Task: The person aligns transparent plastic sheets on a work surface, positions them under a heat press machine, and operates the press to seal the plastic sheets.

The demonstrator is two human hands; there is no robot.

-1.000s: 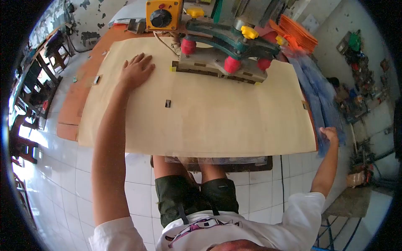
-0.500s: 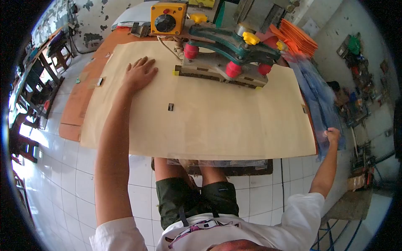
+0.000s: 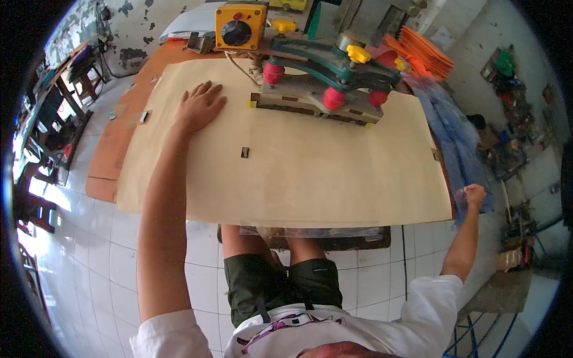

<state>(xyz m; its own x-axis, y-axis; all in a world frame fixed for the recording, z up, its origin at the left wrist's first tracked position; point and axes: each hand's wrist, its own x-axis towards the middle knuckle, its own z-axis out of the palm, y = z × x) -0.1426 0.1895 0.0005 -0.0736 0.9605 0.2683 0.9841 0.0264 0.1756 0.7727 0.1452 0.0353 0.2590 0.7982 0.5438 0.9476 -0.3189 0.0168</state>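
My left hand [image 3: 203, 107] lies flat with fingers spread on the cream-coloured tabletop sheet [image 3: 310, 173], left of the press. At the table's right edge, my right hand [image 3: 474, 194] is closed on the near end of the clear bluish plastic sheets [image 3: 444, 119], which hang over that side. Ahead of me stands the press, with a dark green bracket [image 3: 322, 62], red knobs and yellow wing knobs. Its flat metal plate [image 3: 316, 101] sits low over the cream sheet. A small dark piece [image 3: 245, 153] lies in the middle of that sheet.
A yellow control box [image 3: 240, 27] with a black dial stands behind the sheet. Orange sheets [image 3: 424, 51] are stacked at the back right. The brown table board [image 3: 104, 179] shows along the left. A cluttered bench [image 3: 59, 95] stands at far left.
My right hand stays closed on the plastic and has turned slightly. My left hand rests in the same place. The view has shifted very little.
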